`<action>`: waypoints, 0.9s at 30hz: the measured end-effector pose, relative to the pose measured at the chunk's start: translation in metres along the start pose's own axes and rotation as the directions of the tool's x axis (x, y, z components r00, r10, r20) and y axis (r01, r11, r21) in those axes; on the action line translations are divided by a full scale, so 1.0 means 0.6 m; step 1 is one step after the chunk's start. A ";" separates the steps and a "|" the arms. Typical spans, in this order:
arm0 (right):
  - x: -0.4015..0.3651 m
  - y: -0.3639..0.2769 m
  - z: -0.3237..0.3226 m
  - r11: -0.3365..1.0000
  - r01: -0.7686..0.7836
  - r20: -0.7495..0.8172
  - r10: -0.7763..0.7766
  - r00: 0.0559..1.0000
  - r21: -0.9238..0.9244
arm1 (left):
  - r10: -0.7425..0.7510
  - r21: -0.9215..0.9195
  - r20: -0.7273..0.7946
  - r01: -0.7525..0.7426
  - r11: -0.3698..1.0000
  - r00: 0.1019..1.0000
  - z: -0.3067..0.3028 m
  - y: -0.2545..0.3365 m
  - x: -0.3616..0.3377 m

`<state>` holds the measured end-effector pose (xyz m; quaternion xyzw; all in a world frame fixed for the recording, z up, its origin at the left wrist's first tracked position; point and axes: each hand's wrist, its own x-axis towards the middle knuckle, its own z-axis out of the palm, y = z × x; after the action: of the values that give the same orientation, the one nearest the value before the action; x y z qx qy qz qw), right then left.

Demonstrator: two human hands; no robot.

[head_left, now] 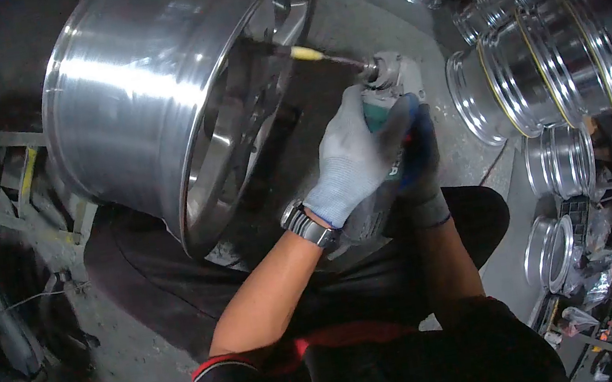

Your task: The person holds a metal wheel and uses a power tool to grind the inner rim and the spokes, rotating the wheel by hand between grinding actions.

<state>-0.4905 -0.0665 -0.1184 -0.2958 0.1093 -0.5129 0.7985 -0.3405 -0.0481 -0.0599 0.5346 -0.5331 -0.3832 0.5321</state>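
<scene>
In a pale glove, my left hand (354,154) is closed round the front of a power tool (380,107) with a green and dark body. My right hand (419,150), also gloved and partly in shadow, wraps round the tool's body from the right. A thin shaft runs from the tool to the upper left, with a yellow piece (307,53) on it. The shaft's far end lies near the spokes of a large shiny wheel rim (126,99), where contact cannot be made out. This rim stands on its side, left of my hands.
Several metal rims (545,68) lie in rows at the right. Plastic bags and small items (600,281) lie below them. A metal frame (19,178) stands at the left, with a cable (22,304) near it. My folded legs (154,285) are beneath my arms.
</scene>
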 end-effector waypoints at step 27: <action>-0.101 0.001 0.022 0.880 0.252 -0.359 -0.102 0.928 0.403 | 0.405 0.418 -0.409 -0.227 0.879 0.818 -0.433 0.230 -0.001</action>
<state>-0.5112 -0.0081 -0.1161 -0.0265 0.0931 -0.6377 0.7642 -0.1089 0.0126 0.1113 0.6015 -0.5246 -0.0402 0.6012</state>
